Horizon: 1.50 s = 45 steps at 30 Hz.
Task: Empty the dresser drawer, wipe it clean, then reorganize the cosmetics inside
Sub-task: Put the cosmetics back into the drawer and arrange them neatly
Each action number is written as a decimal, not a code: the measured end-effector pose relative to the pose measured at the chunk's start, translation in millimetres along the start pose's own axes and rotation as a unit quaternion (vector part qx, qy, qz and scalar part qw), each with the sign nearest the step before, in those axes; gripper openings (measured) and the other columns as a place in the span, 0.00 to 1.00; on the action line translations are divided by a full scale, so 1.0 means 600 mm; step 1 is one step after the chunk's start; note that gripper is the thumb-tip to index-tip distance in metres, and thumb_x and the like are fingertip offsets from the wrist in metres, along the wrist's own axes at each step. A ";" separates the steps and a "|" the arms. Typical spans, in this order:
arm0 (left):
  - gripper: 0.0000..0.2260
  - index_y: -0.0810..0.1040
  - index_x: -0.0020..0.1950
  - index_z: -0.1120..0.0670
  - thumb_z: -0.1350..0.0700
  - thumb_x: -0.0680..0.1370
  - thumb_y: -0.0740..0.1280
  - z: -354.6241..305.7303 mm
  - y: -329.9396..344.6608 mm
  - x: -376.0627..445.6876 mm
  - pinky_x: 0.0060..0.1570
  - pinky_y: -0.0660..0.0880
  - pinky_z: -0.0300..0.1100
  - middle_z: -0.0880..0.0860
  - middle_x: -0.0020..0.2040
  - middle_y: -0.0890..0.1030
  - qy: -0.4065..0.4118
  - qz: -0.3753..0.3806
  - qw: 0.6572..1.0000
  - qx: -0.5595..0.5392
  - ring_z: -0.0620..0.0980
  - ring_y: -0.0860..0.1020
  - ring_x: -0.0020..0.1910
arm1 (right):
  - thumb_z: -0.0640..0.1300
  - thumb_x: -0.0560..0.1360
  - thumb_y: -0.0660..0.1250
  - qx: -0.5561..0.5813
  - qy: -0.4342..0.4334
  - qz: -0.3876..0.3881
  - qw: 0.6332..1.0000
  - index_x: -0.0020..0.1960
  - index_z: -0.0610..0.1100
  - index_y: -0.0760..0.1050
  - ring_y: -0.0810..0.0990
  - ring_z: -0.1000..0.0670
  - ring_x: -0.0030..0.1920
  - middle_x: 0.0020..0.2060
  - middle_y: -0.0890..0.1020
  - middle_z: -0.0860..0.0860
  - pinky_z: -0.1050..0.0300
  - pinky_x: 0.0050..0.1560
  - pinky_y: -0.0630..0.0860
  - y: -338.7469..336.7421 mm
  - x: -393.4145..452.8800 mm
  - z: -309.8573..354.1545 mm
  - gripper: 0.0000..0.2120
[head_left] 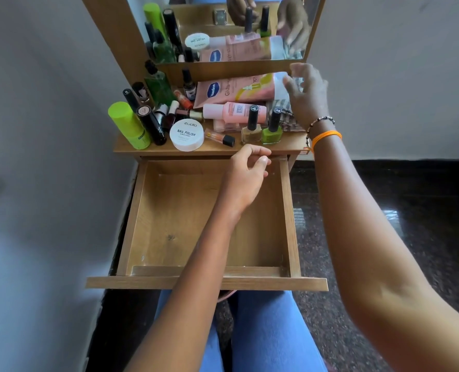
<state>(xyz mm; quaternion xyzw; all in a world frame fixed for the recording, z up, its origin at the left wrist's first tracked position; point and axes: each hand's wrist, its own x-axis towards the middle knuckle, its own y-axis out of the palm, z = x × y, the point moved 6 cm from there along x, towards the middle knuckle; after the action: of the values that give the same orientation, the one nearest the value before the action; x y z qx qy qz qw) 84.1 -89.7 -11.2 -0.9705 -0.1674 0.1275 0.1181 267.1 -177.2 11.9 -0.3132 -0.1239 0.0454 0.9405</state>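
The drawer is pulled out and bare; the cosmetics crowd the table. My left hand hangs loosely curled, holding nothing. My right hand reaches, fingers spread, toward the folded cloth. Risk: toppling the nail polish bottles.

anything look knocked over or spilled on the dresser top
No spill shows. Several things lie on their sides: the pink Vaseline tube, a pink bottle and a small orange gloss tube. The two nail polish bottles stand upright. The drawer is empty.
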 end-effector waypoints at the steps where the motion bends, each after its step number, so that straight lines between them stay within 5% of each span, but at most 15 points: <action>1: 0.08 0.76 0.56 0.51 0.57 0.81 0.60 -0.002 -0.001 0.001 0.38 0.70 0.30 0.50 0.54 0.79 0.003 -0.002 1.000 0.001 0.44 0.79 0.46 | 0.47 0.78 0.60 0.024 0.020 0.024 0.999 0.65 0.42 0.70 0.71 0.45 0.63 0.62 0.75 0.46 0.55 0.65 0.66 0.006 0.006 0.000 0.18; 7: 0.08 0.77 0.55 0.52 0.58 0.81 0.59 -0.007 -0.015 0.010 0.39 0.72 0.31 0.50 0.51 0.80 0.015 -0.015 1.000 -0.005 0.42 0.79 0.43 | 0.46 0.75 0.67 0.102 0.069 0.131 0.984 0.66 0.42 0.67 0.76 0.49 0.56 0.58 0.76 0.44 0.54 0.59 0.75 0.030 0.018 -0.010 0.22; 12: 0.08 0.77 0.50 0.50 0.60 0.80 0.59 -0.006 -0.025 0.016 0.42 0.73 0.34 0.48 0.46 0.80 0.025 -0.034 0.999 -0.033 0.43 0.79 0.40 | 0.45 0.72 0.71 0.156 0.059 0.116 0.979 0.61 0.39 0.71 0.78 0.49 0.52 0.52 0.79 0.45 0.55 0.53 0.78 0.020 0.023 -0.015 0.21; 17: 0.09 0.77 0.50 0.50 0.61 0.80 0.59 -0.013 -0.040 0.011 0.46 0.77 0.38 0.48 0.46 0.80 0.032 -0.063 0.997 -0.039 0.43 0.79 0.40 | 0.46 0.72 0.70 0.212 0.049 0.086 0.972 0.60 0.38 0.72 0.76 0.56 0.43 0.49 0.79 0.46 0.70 0.39 0.72 -0.004 0.021 -0.006 0.20; 25: 0.10 0.77 0.48 0.49 0.60 0.80 0.59 -0.025 -0.063 -0.014 0.47 0.78 0.39 0.49 0.46 0.81 0.044 -0.085 0.993 -0.066 0.45 0.80 0.41 | 0.45 0.73 0.68 0.316 0.008 0.091 0.944 0.60 0.39 0.71 0.80 0.61 0.41 0.46 0.80 0.50 0.71 0.38 0.72 -0.081 -0.052 0.053 0.18; 29: 0.13 0.79 0.48 0.54 0.57 0.83 0.55 -0.006 -0.072 -0.035 0.36 0.75 0.35 0.51 0.39 0.83 -0.041 -0.016 0.964 -0.264 0.43 0.80 0.34 | 0.45 0.74 0.68 0.370 -0.009 0.137 0.919 0.59 0.43 0.73 0.80 0.57 0.48 0.46 0.83 0.54 0.66 0.44 0.73 -0.110 -0.126 0.066 0.15; 33: 0.20 0.76 0.57 0.59 0.50 0.82 0.49 0.020 -0.091 -0.076 0.28 0.77 0.34 0.55 0.38 0.84 -0.100 0.090 0.917 -0.375 0.46 0.81 0.30 | 0.50 0.70 0.68 0.428 0.004 0.212 0.878 0.63 0.41 0.72 0.79 0.52 0.51 0.50 0.83 0.51 0.60 0.50 0.75 -0.103 -0.207 0.066 0.24; 36: 0.25 0.77 0.55 0.59 0.39 0.77 0.56 0.050 -0.110 -0.109 0.30 0.79 0.37 0.57 0.44 0.84 -0.142 0.143 0.880 -0.430 0.50 0.84 0.38 | 0.50 0.70 0.69 0.442 0.034 0.271 0.854 0.65 0.36 0.69 0.80 0.49 0.52 0.53 0.82 0.46 0.59 0.52 0.76 -0.069 -0.253 0.061 0.28; 40: 0.30 0.79 0.59 0.58 0.43 0.63 0.78 0.106 -0.137 -0.135 0.40 0.81 0.41 0.57 0.53 0.82 -0.139 0.200 0.906 -0.347 0.51 0.82 0.47 | 0.48 0.74 0.66 0.426 0.081 0.316 0.844 0.64 0.37 0.70 0.79 0.50 0.51 0.51 0.80 0.45 0.58 0.53 0.77 -0.018 -0.285 0.047 0.23; 45: 0.17 0.73 0.65 0.55 0.62 0.76 0.68 0.131 -0.138 -0.150 0.45 0.81 0.38 0.54 0.53 0.84 -0.169 0.214 0.942 -0.194 0.47 0.83 0.48 | 0.38 0.79 0.59 0.260 0.122 0.320 0.903 0.65 0.40 0.70 0.77 0.50 0.51 0.53 0.78 0.45 0.59 0.53 0.75 0.034 -0.299 0.014 0.15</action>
<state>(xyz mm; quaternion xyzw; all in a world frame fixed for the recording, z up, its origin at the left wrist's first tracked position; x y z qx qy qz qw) -44.6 -31.2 -43.6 -0.9518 0.0052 0.2766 -0.1328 91.9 -185.2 -31.0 -0.0834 0.1147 0.3363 0.9310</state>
